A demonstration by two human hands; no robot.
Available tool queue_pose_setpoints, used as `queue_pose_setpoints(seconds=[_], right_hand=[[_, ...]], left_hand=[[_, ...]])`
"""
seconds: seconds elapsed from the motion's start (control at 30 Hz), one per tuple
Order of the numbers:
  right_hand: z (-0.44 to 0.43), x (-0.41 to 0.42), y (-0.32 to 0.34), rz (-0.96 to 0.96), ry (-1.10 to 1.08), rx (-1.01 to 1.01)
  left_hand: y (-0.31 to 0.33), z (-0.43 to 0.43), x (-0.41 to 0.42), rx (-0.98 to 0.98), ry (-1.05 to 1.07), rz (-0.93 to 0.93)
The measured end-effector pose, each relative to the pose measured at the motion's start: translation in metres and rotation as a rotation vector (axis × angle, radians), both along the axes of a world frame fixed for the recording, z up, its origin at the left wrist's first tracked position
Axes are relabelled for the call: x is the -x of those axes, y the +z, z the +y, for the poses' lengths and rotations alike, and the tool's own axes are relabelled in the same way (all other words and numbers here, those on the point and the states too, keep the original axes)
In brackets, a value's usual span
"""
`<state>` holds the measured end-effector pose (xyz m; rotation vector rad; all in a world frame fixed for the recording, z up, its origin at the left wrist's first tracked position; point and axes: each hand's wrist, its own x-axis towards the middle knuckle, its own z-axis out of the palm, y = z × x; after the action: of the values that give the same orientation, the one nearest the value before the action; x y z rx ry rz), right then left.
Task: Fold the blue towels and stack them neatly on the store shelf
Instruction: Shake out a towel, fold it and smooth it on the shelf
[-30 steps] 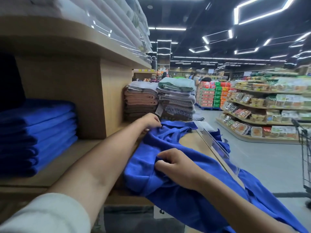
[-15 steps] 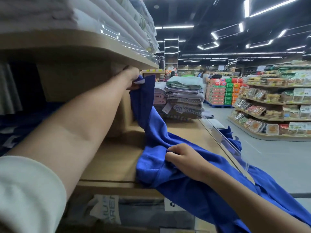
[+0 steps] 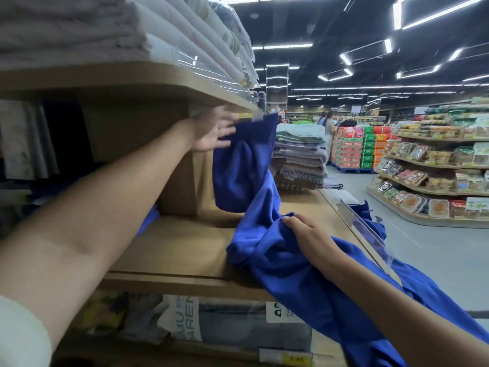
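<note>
As right hand (image 3: 304, 235) grips, blue towel (image 3: 242, 178) runs up-left

view: head, single, wide-angle | faces: forward, slightly down along wooden shelf (image 3: 172, 250) | range: close; aisle (image 3: 428, 242) beyond

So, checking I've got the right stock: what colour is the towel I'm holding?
The towel is plain royal blue, clearest in the head view.

Bright white light strips (image 3: 428, 14) glare overhead and light the scene evenly, while the recess under the upper shelf (image 3: 132, 83) lies in deep shadow. The left hand (image 3: 211, 131) is smeared by motion blur, the blue towel (image 3: 277, 260) looks sharp, and the wide lens bends the frame edges
</note>
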<state>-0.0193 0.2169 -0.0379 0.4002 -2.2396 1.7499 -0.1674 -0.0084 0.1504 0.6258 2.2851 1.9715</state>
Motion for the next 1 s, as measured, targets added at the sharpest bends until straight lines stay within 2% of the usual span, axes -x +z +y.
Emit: queue_pose_setpoints(seconds=[0.07,0.1,0.13,0.17,0.27,0.4,0.47,0.57,0.63,0.73,0.87,0.93,1.0], right_hand=[[-0.001,0.0,0.002,-0.031,-0.037,0.013],[-0.001,0.0,0.003,-0.044,-0.053,0.005],[-0.001,0.0,0.003,-0.053,-0.06,-0.001],[0.0,-0.002,0.004,-0.063,-0.066,-0.001],[0.001,-0.003,0.006,-0.088,-0.097,0.03],[0.001,-0.003,0.007,-0.091,-0.126,0.038],[0.002,-0.004,0.007,-0.106,-0.141,0.071],[0.005,-0.004,0.007,-0.119,-0.183,0.114],[0.005,-0.004,0.008,-0.132,-0.184,0.126],[0.006,-0.007,0.01,-0.124,-0.18,0.129],[0.009,-0.012,0.014,-0.089,-0.159,0.196],[0.007,-0.011,0.013,-0.08,-0.163,0.158],[0.006,-0.006,0.012,-0.093,-0.178,0.109]], left_hand=[[-0.02,-0.005,-0.006,0.733,0.171,0.158],[-0.032,-0.006,-0.007,0.986,0.199,0.179],[-0.048,-0.006,-0.008,1.128,0.185,0.155],[-0.063,-0.005,-0.012,1.18,0.154,0.097],[-0.113,0.006,-0.02,1.071,0.094,-0.076],[-0.155,0.026,-0.024,0.791,0.075,-0.092],[-0.159,0.029,-0.026,0.463,0.038,-0.17],[-0.147,0.013,-0.031,-0.164,-0.126,-0.43],[-0.139,-0.002,-0.033,-0.426,-0.209,-0.531],[-0.14,-0.016,-0.038,-0.445,-0.18,-0.65],[-0.147,-0.025,-0.05,-0.259,-0.129,-0.793],[-0.151,-0.023,-0.059,-0.1,-0.125,-0.754],[-0.154,-0.017,-0.063,0.187,-0.06,-0.565]])
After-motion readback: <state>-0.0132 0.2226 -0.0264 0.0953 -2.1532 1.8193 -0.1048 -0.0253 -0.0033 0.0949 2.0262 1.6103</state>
